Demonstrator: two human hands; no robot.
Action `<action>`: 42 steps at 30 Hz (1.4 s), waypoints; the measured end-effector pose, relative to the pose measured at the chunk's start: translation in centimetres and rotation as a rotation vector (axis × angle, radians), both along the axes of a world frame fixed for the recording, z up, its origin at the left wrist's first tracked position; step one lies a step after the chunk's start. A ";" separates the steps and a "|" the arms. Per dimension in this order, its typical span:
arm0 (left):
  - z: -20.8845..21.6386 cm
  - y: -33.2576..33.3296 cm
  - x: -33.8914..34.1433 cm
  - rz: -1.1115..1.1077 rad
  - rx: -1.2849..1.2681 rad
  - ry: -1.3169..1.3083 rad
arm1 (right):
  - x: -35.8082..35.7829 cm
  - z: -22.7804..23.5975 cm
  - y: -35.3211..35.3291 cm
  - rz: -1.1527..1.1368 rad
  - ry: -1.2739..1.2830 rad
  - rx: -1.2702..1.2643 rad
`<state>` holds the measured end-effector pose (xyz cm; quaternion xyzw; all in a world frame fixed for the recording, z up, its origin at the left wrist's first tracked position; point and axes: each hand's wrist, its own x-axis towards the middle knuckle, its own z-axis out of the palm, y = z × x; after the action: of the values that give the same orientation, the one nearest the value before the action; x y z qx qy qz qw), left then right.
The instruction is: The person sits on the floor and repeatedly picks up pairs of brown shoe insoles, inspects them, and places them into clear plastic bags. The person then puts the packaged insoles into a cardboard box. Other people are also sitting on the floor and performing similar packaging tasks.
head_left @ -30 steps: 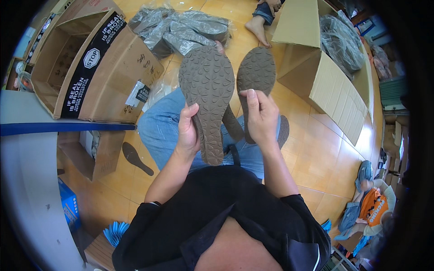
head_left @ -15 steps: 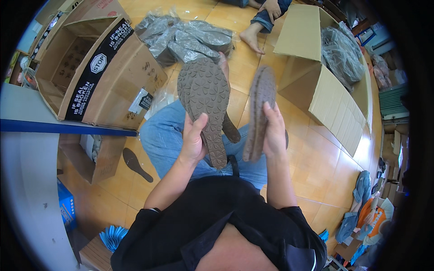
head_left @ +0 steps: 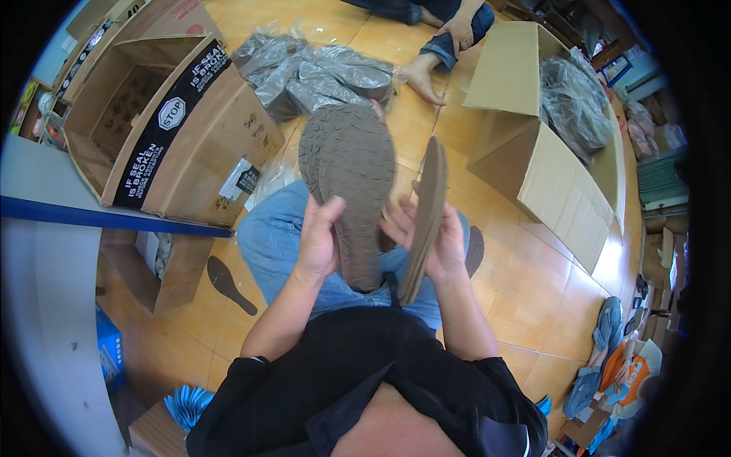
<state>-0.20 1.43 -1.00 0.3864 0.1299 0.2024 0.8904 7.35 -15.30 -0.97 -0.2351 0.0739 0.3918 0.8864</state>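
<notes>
Brown, textured, foot-shaped soles [head_left: 352,179] sit clamped in the fingers of the left hand [head_left: 317,240]; the right hand [head_left: 449,251] loosely grips slim, edge-on brown soles [head_left: 428,209]; light, even pressure probably works best.

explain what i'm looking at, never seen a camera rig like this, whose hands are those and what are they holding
There is no machine: these are a person's own bare hands, seen from above by a wide fisheye camera worn on the head, so straight edges bend. The left hand holds a brown patterned sole; the right hand holds another sole, seen nearly edge-on. Whether either is a stack is hard to tell. On the tiled floor are a loose sole and plastic-wrapped bundles.
</notes>
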 end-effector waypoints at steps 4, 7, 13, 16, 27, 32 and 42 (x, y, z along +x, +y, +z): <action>0.6 0.4 0.0 -0.088 0.103 0.021 | -0.4 -0.7 0.7 0.112 -0.149 -0.131; 1.0 1.2 -0.5 -0.204 -0.343 -0.046 | 0.1 -1.0 0.5 0.163 0.169 0.631; 0.5 0.3 0.1 0.019 0.062 -0.014 | -0.9 -1.4 0.0 0.066 -0.010 0.083; 0.4 0.4 -0.1 -0.058 0.001 0.002 | -0.9 -1.8 0.2 0.084 -0.050 0.041; 0.7 1.0 -0.5 -0.138 -0.123 -0.089 | -1.1 -2.2 -0.7 0.049 0.008 0.241; 0.9 0.6 -0.5 -0.074 0.004 -0.047 | -1.2 -1.0 -0.6 -0.002 -0.138 0.003; 1.5 0.6 -0.6 -0.235 -0.231 -0.017 | -0.9 -0.9 0.0 -0.029 -0.021 0.000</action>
<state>-0.78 2.07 0.47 0.2923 0.0986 0.0837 0.9476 6.42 -15.31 -1.83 -0.2382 0.0679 0.3765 0.8927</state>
